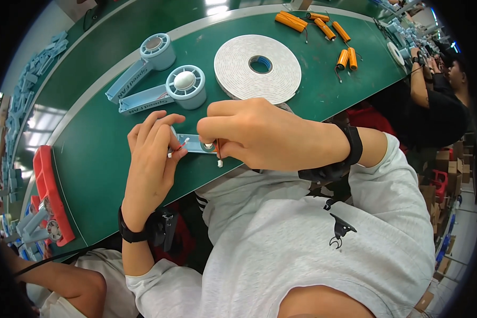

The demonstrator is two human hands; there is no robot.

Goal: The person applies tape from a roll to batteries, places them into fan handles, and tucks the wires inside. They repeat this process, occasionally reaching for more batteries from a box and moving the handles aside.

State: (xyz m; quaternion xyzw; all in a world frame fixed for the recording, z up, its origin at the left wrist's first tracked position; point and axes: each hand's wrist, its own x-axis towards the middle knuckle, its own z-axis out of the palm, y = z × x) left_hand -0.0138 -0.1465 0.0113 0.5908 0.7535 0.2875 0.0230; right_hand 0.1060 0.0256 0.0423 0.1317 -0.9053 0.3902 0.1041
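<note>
Between my hands lies a light-blue fan casing (194,143), its trough-shaped handle partly covered by my fingers. The thumb and fingertips of my left hand (152,151) are closed on a thin red wire (180,147) with small white plugs, over the casing's left end. Curled above the right end, my right hand (257,135) pinches a reddish wire (218,148); a white plug (220,164) hangs below its fingers. What else lies under the right fingers is hidden. Beyond my left hand rest two light-blue handheld fan casings (186,87) (158,51) with round grilled heads.
A big roll of white double-sided tape (238,66) lies flat on the green table (323,98). Several orange battery packs (291,21) with leads are at the far right. A red plastic frame (50,196) stands at left. People sit on both sides; blue parts (34,74) are heaped far left.
</note>
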